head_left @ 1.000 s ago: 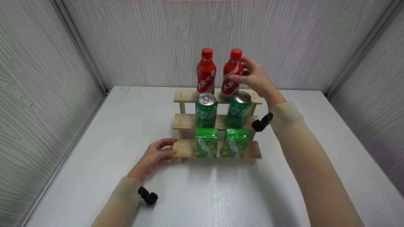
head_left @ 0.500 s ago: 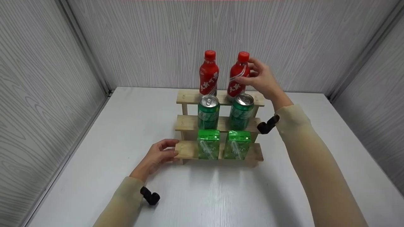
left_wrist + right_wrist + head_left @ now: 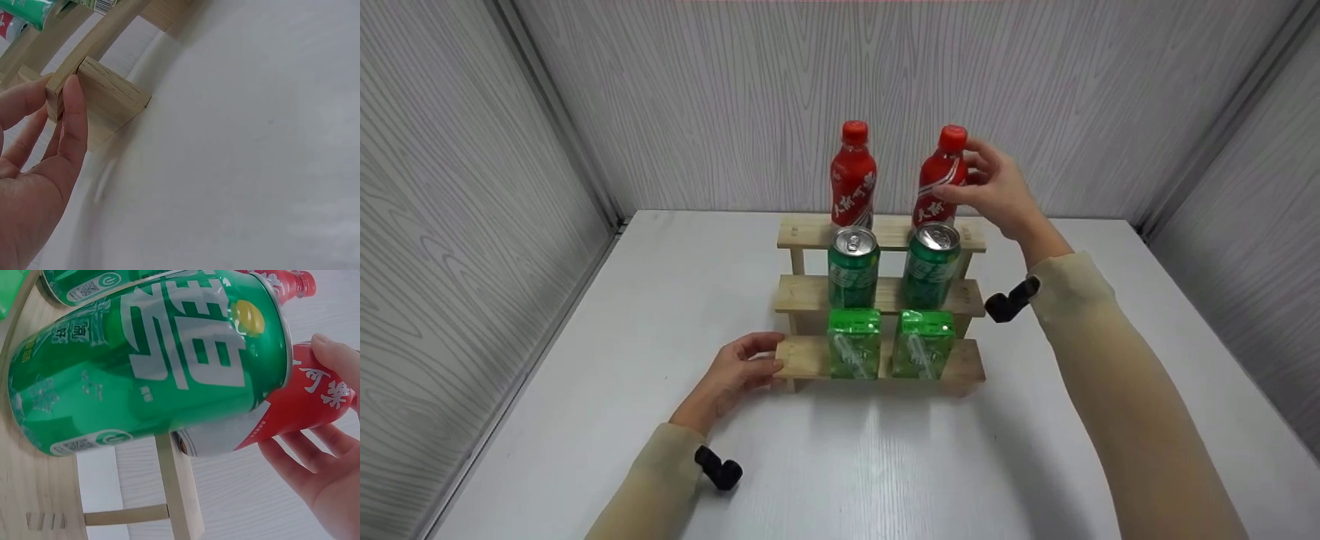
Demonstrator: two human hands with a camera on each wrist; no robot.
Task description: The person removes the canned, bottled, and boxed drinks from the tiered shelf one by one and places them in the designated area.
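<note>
My right hand [image 3: 994, 187] grips a red cola bottle [image 3: 941, 169] at the right of the top step of a three-tier wooden rack [image 3: 802, 356]. In the right wrist view thumb and fingers lie on opposite sides of its label, and a green soda can [image 3: 169, 365] hides part of the bottle. A second red cola bottle [image 3: 853, 176] stands to its left on the same step. Low at the left, my left hand [image 3: 742, 367] pinches the end of the bottom board [image 3: 70, 67] between thumb and fingers, plainly seen in the left wrist view.
On the middle step stand two green soda cans, one left [image 3: 853, 277] and one right [image 3: 930, 277]. Two green drink cartons with straws, left [image 3: 855, 349] and right [image 3: 922, 349], occupy the bottom step. Grey wood-grain panels [image 3: 720, 105] enclose the white table [image 3: 870, 465].
The right hand has shifted its bottle rightward along the top step, widening the gap to the other bottle. My left hand keeps its pinch on the rack; the head view has moved slightly.
</note>
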